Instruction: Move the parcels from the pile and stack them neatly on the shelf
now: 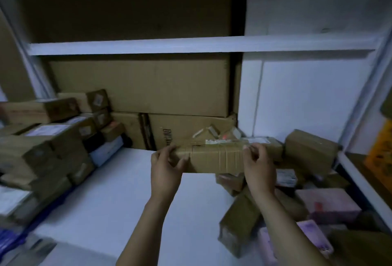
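Note:
A long taped cardboard parcel (214, 157) hangs level above the white shelf board (118, 191). My left hand (165, 168) grips its left end, and my right hand (257, 166) pinches its right end. A loose pile of parcels (297, 200), brown and pink, lies jumbled at the right, partly under my right arm. Several brown parcels stand in a stack (48, 145) along the left side of the board.
Large cardboard cartons (144, 87) fill the back of the bay under an upper shelf board (191, 45). A white wall panel (301, 96) closes the back right. A white frame rail (360, 183) runs down the right edge, with a yellow item (381, 149) beyond it.

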